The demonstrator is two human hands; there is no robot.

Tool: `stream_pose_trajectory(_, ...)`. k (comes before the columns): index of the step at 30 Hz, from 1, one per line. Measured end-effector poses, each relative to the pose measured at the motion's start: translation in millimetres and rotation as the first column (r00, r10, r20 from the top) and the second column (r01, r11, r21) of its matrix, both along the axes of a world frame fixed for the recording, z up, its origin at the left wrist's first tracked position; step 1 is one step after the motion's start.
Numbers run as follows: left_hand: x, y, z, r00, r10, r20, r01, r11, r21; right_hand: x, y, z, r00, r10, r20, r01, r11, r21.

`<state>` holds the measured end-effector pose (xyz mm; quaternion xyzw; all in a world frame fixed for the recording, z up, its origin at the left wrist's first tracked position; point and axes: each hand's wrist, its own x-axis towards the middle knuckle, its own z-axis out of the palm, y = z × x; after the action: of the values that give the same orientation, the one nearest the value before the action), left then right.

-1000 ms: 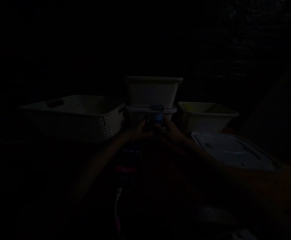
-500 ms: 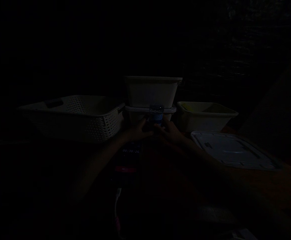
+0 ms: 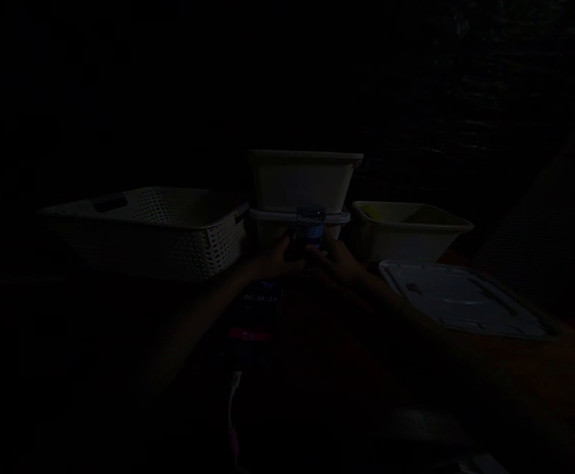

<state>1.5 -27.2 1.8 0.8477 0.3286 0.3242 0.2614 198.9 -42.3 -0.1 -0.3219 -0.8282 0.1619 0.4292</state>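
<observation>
In the head view, a small, clear, cylindrical container with a blue band (image 3: 309, 233) is upright between the left hand (image 3: 273, 261) and the right hand (image 3: 342, 264), in front of two stacked, off-white, rectangular plastic tubs (image 3: 301, 183). Both hands curve in at its sides, but in this dark I cannot tell whether they grip it; its base is hidden. Handling looks under way rather than finished, since both hands are at the container; how much is done or left cannot be judged
</observation>
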Motion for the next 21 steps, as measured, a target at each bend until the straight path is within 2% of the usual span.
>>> stream_pose_trajectory(16, 1.6, -10.0, 7.0, 0.994, 0.092, -0.057, -0.095, 0.994, -0.052, -0.8, 1.0, 0.2, 1.000, 0.002, -0.015, -0.002, 1.000, 0.019)
stream_pose_trajectory(21, 2.0, -10.5, 8.4, 0.995, 0.082, -0.052, -0.084, 0.996, -0.041, -0.5, -0.2, 0.2, 1.000, -0.005, -0.012, 0.006, 1.000, 0.017)
